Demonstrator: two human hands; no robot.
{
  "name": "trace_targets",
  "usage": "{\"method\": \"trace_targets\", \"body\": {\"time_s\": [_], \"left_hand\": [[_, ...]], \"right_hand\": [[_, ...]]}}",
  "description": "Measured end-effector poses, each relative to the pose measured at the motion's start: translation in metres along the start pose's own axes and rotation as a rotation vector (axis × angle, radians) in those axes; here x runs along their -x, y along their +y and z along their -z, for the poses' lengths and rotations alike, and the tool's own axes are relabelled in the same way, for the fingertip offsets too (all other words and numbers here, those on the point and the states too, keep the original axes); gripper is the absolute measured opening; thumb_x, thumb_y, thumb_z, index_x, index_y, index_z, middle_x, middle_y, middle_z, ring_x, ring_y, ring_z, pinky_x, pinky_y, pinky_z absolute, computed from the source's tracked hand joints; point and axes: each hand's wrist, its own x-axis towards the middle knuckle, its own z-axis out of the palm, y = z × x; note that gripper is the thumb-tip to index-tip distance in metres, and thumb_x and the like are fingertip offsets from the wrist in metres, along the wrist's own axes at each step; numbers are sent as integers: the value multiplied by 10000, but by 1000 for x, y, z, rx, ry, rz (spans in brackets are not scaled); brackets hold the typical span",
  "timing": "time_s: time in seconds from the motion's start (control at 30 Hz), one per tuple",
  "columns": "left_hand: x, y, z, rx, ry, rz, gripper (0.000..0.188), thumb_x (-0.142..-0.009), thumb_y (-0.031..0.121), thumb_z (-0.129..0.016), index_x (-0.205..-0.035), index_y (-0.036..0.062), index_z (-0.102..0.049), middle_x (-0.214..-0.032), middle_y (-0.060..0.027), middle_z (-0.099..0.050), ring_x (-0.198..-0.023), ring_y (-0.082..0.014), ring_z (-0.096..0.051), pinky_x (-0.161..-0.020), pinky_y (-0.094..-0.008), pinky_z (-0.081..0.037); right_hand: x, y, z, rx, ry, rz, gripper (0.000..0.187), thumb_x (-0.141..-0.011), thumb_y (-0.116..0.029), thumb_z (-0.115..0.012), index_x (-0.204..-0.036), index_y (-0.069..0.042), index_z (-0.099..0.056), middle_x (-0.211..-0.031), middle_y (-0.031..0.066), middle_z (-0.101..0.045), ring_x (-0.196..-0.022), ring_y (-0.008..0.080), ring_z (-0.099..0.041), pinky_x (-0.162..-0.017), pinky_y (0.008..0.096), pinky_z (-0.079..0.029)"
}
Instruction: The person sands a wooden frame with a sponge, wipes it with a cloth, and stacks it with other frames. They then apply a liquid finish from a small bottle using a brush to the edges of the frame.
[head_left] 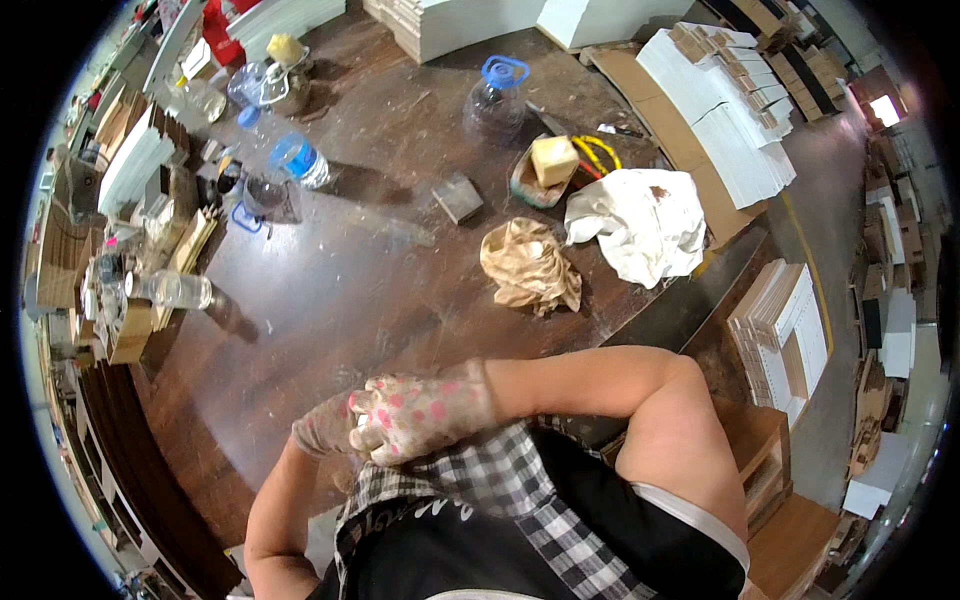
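Both hands wear pale work gloves with pink dots and meet in front of my body at the near table edge. My right hand [425, 412] reaches across and lies curled over the glove on my left hand [325, 428], gripping it. That right hand hides the left fingers, so their pose does not show. Some blur softens the right glove's wrist. Farther off on the brown table [330, 335] lie a crumpled tan cloth [530, 265], a white cloth [640, 225] and a small grey block [458, 198].
A cut-off container [540, 180] with a yellow sponge [554, 160] stands beyond the cloths, near a blue-handled plastic bottle [495, 105]. Bottles, among them a blue-labelled one [300, 160], crowd the left side. White panels [715, 110] are stacked at right; more boards [785, 330] stand beside the table.
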Motion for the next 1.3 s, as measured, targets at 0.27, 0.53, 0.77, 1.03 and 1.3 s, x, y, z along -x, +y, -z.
{"method": "trace_targets", "body": {"time_s": [0.27, 0.53, 0.77, 1.03, 1.3], "left_hand": [[54, -39, 43, 410, 18, 182, 579, -644, 306, -872, -1086, 31, -619, -1027, -42, -657, -965, -136, -607, -851, -327, -498], [32, -36, 16, 100, 746, 116, 321, -582, 41, -775, -841, 61, -585, -763, 0, -600, -686, -116, -558, -632, -266, -477], [30, -30, -16, 10, 708, 139, 326, -635, 128, -833, -871, 59, -619, -835, 8, -633, -749, -100, -580, -708, -273, -500], [-6, -30, -41, 63, 705, 91, 276, -612, 54, -780, -828, 59, -609, -768, 0, -631, -708, -107, -583, -667, -264, -485], [6, -17, -60, -115, 722, 173, 271, -600, 37, -754, -826, 59, -607, -770, -8, -622, -705, -104, -573, -659, -262, -475]], "right_hand": [[-33, -13, 35, -19, -111, -66, 200, -822, -133, -561, -995, -39, -592, -1120, 153, -582, -1004, 317, -598, -820, 429, -509], [79, 62, -83, 428, 199, -712, 356, -770, -103, -663, -1123, -87, -618, -1254, 130, -567, -1055, 322, -589, -879, 453, -504], [146, 0, -20, 769, 592, -1132, 378, -764, -181, -733, -1107, -59, -629, -1122, 139, -583, -1032, 279, -567, -879, 412, -488], [182, 8, 54, 405, 987, -1232, 107, -862, -37, -622, -967, -24, -615, -924, 70, -625, -812, 163, -605, -757, 294, -508], [149, -23, 92, 42, 1293, -879, 128, -889, 21, -591, -1016, 12, -588, -961, 25, -609, -856, 88, -561, -766, 236, -477]]}}
